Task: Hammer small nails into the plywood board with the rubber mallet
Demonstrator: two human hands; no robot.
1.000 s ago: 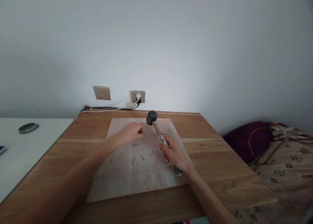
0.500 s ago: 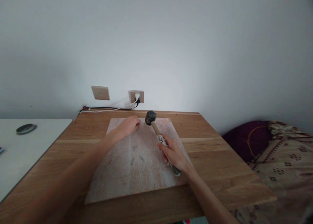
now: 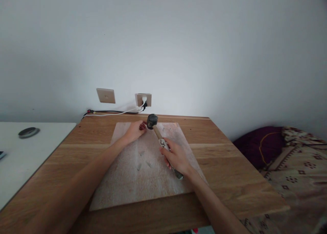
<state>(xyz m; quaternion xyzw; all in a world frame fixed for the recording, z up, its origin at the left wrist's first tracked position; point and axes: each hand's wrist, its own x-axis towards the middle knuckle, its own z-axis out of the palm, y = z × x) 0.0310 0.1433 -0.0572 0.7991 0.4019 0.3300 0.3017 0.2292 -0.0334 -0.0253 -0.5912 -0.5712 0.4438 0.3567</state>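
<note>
My right hand (image 3: pixel 176 156) is wrapped round the wooden handle of a rubber mallet (image 3: pixel 157 131), whose worn white grip shows between my fingers. Its black head is up at the far side, close to the fingertips of my left hand (image 3: pixel 136 130). That hand is closed in a pinch at the far part of a pale, rough board (image 3: pixel 122 189); what the fingers hold is too small to make out. Nearer me, 3 slim grey pieces (image 3: pixel 149 164) lie loose on the board.
Under the board is a wooden table (image 3: pixel 230 169) against a white wall. Black and white cables (image 3: pixel 109 114) run along its back edge to a wall socket (image 3: pixel 140 99). A white table (image 3: pixel 46 152) with a dark round object (image 3: pixel 29 132) stands left; patterned fabric (image 3: pixel 296 172) and a purple cushion (image 3: pixel 258 145) lie right.
The mallet in my right hand has shifted a little to the left, its head now nearer my left fingertips. My left hand stays in about the same spot, its fingers turned slightly.
</note>
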